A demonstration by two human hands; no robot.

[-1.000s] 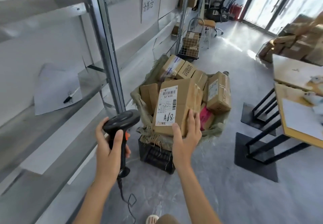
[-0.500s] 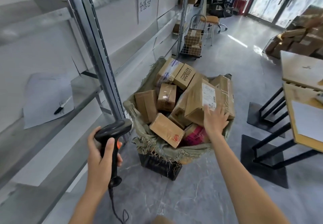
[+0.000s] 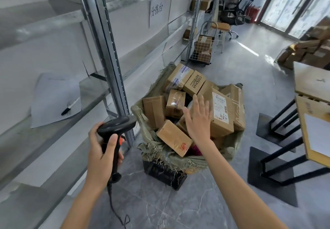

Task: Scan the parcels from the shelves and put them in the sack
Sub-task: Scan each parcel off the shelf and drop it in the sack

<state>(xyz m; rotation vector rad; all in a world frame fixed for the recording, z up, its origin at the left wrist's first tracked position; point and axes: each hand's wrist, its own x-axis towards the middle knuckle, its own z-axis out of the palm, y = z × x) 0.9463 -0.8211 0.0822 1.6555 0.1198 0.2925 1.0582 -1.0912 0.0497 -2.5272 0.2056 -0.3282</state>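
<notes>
A green woven sack (image 3: 150,139), draped over a black crate (image 3: 162,173), is heaped with several brown cardboard parcels. The parcel marked "A68" (image 3: 220,114) lies on the heap at the right, its white label facing up. My right hand (image 3: 197,120) hovers over the heap just left of that parcel, fingers spread, holding nothing. My left hand (image 3: 101,150) grips the handle of a black barcode scanner (image 3: 117,123) with an orange trigger, left of the sack. Its cable hangs down to the floor.
Metal shelves (image 3: 107,50) run along the left, bearing a white sheet (image 3: 53,100) and a black pen (image 3: 69,106). Wooden tables on black frames (image 3: 310,103) stand at the right. A wire trolley with boxes (image 3: 202,50), office chairs and a box pile (image 3: 307,52) lie farther back.
My right hand carried the "A68" parcel over the sack, set it on the heap and let go; it now hovers open. The scanner hand stayed put.
</notes>
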